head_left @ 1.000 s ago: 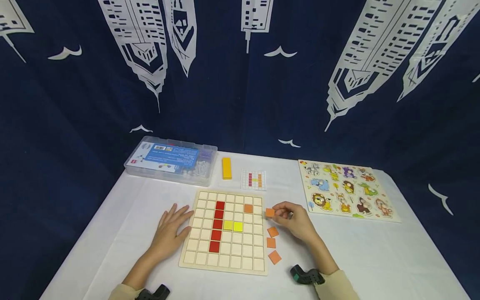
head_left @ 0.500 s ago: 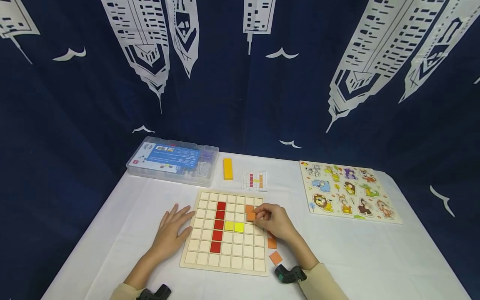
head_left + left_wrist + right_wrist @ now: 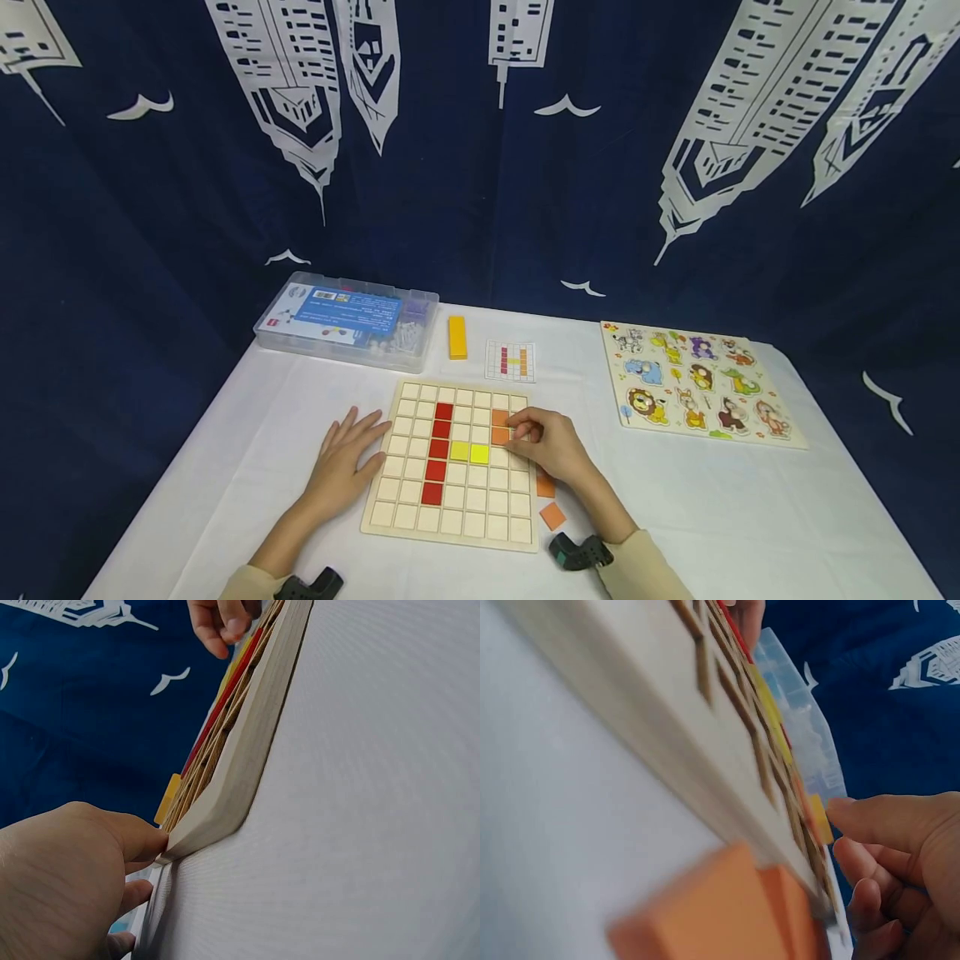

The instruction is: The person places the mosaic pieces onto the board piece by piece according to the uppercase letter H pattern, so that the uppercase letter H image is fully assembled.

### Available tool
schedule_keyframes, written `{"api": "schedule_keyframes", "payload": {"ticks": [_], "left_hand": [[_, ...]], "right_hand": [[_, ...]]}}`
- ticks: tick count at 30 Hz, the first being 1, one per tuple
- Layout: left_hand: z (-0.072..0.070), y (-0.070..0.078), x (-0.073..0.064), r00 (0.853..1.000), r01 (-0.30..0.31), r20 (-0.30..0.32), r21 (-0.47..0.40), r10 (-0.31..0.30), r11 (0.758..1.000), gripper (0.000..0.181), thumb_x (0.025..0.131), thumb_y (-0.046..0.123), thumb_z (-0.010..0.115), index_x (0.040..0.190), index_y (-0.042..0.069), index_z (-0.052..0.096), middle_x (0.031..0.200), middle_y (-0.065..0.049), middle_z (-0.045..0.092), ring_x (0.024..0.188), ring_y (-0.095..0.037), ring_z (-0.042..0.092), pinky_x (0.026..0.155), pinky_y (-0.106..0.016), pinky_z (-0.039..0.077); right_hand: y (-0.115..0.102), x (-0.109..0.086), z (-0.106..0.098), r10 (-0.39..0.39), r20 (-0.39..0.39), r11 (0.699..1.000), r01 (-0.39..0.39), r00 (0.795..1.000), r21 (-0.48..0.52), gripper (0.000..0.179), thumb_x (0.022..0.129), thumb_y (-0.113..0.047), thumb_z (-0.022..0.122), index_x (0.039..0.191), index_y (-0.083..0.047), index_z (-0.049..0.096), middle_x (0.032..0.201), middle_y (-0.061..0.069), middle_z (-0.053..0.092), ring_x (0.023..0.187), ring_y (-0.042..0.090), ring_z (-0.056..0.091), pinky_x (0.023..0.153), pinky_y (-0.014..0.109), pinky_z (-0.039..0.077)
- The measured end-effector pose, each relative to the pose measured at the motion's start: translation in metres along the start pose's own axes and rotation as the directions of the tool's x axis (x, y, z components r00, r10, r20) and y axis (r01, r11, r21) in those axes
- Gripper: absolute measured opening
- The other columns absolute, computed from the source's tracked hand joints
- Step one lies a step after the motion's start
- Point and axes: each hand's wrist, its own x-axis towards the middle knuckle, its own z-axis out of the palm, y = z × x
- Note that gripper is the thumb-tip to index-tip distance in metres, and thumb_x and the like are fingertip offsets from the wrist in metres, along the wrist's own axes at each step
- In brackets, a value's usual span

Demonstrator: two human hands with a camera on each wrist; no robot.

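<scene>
A wooden grid board (image 3: 450,522) lies on the white table, with a column of red tiles (image 3: 436,449) and two yellow tiles (image 3: 468,452) beside it. Two orange tiles (image 3: 500,436) sit one below the other in its right part. My right hand (image 3: 553,446) is at the lower one, fingertips by its right edge. In the right wrist view, nothing shows between the spread thumb (image 3: 870,817) and fingers. My left hand (image 3: 341,462) lies with fingers extended, touching the board's left edge; the left wrist view shows fingertips on the board's side (image 3: 225,802).
Loose orange tiles (image 3: 552,516) lie right of the board, partly hidden by the right arm. Behind stand a clear plastic case (image 3: 345,321), a yellow block (image 3: 457,337) and a pattern card (image 3: 510,361). An animal puzzle board (image 3: 701,379) lies at the right.
My right hand has carried an orange tile left from beside the board, and that tile now lies in the cell below the first orange one. The left hand stays in place.
</scene>
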Motion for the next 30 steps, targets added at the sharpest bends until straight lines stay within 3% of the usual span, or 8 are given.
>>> {"api": "schedule_keyframes", "payload": {"ticks": [6, 13, 22, 30], "left_hand": [[0.000, 0.000, 0.001, 1.000, 0.018, 0.024, 0.004, -0.018, 1.000, 0.044, 0.090, 0.008, 0.065, 0.133, 0.004, 0.059, 0.147, -0.020, 0.047, 0.145, -0.047, 0.022, 0.116, -0.064, 0.008], [-0.003, -0.001, 0.000, 0.998, 0.035, 0.048, -0.001, -0.035, 0.999, 0.044, 0.091, 0.010, 0.064, 0.134, 0.006, 0.058, 0.149, -0.018, 0.046, 0.146, -0.046, 0.020, 0.117, -0.064, 0.006], [0.000, -0.001, 0.000, 1.000, 0.003, 0.015, 0.003, -0.003, 1.000, 0.044, 0.089, 0.009, 0.065, 0.133, 0.005, 0.059, 0.147, -0.019, 0.048, 0.144, -0.048, 0.023, 0.115, -0.066, 0.009], [-0.003, 0.000, 0.000, 0.999, 0.021, 0.044, 0.000, -0.021, 1.000, 0.044, 0.091, 0.009, 0.064, 0.135, 0.006, 0.058, 0.149, -0.017, 0.046, 0.146, -0.046, 0.021, 0.117, -0.064, 0.007]], "right_hand": [[0.005, -0.012, -0.021, -0.027, -0.053, 0.999, 0.030, 0.998, 0.043, 0.025, 0.079, -0.008, 0.079, 0.103, -0.006, 0.071, 0.077, -0.002, 0.062, 0.064, 0.008, 0.047, 0.055, 0.019, 0.039], [0.026, -0.032, -0.040, -0.044, -0.076, 0.997, 0.049, 0.996, 0.066, 0.027, 0.080, -0.009, 0.079, 0.106, -0.006, 0.071, 0.079, -0.001, 0.062, 0.067, 0.006, 0.047, 0.059, 0.020, 0.039], [0.053, -0.044, -0.043, -0.010, -0.039, 0.995, 0.014, 0.999, 0.100, 0.029, 0.080, -0.010, 0.078, 0.107, -0.008, 0.071, 0.078, -0.002, 0.060, 0.069, 0.006, 0.048, 0.063, 0.020, 0.040], [0.055, -0.045, -0.041, -0.006, -0.024, 0.998, 0.008, 1.000, 0.063, 0.030, 0.079, -0.012, 0.080, 0.107, -0.012, 0.071, 0.078, -0.005, 0.062, 0.071, 0.006, 0.049, 0.064, 0.019, 0.040]]}}
